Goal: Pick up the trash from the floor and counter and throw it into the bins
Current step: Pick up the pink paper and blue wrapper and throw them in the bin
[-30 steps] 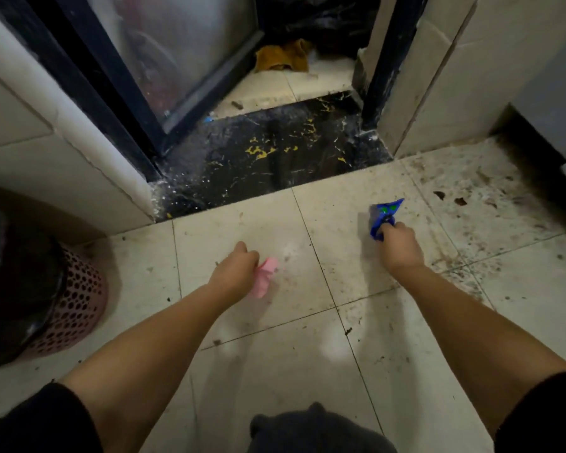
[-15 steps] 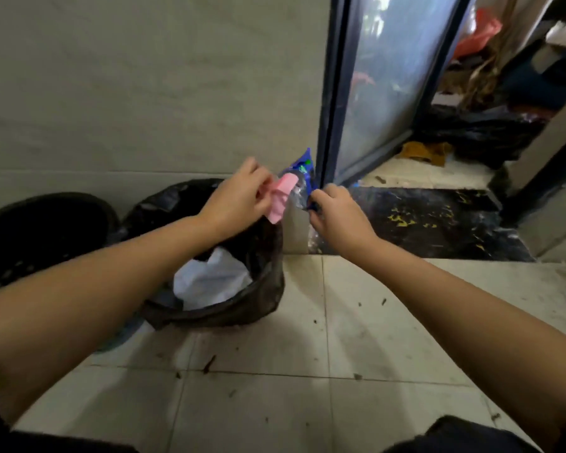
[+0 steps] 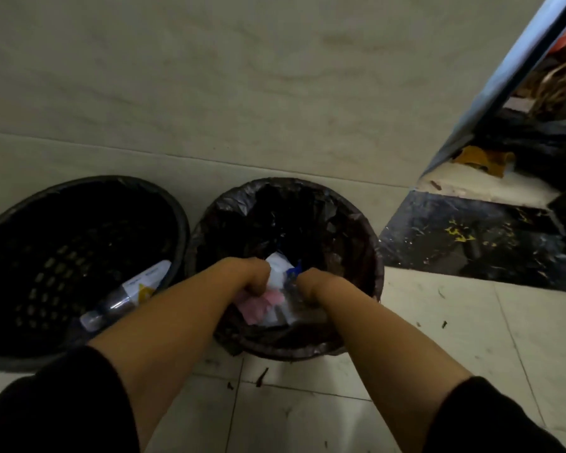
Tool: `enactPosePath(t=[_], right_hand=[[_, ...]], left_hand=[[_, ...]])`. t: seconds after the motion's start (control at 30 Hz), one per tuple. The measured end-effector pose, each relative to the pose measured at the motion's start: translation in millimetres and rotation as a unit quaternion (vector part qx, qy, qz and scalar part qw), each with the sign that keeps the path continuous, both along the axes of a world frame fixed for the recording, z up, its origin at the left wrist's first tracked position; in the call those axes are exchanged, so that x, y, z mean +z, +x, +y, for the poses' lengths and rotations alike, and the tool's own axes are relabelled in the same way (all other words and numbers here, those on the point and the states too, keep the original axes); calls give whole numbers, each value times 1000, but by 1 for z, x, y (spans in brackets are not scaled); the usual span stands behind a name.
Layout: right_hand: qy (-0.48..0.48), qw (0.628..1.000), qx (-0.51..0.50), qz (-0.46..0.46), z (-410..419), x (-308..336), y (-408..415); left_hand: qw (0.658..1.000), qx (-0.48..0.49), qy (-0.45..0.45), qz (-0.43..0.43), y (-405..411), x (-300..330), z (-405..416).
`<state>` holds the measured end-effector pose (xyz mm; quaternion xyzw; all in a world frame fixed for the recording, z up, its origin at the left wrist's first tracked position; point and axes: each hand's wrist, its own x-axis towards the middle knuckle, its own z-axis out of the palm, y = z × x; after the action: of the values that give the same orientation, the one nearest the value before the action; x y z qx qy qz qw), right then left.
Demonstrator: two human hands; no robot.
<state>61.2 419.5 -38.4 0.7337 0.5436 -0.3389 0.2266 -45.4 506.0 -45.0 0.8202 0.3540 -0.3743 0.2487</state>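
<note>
Both hands inside lined bin (image 3: 347, 220): left hand (image 3: 252, 276) curled on pink scrap (image 3: 258, 305), right hand (image 3: 307, 284) curled on blue wrapper (image 3: 293, 273). Not released yet; small debris left on floor (image 3: 471, 338) by right arm.

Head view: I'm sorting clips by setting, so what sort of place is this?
Probably a tiled utility corner of a home: two bins against a tiled wall, a dirty tiled floor, a glass door.
</note>
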Motion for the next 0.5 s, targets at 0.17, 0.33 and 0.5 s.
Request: enactPosePath(t=[0.17, 0.33, 0.5], right_hand=[[13, 998, -26, 55, -8, 52, 8], [87, 993, -39, 65, -14, 179, 37], [90, 994, -40, 55, -31, 320, 43]], left_hand=[[997, 12, -43, -69, -14, 23, 0], [991, 86, -31, -103, -18, 152, -13], [986, 79, -23, -145, -8, 295, -25]])
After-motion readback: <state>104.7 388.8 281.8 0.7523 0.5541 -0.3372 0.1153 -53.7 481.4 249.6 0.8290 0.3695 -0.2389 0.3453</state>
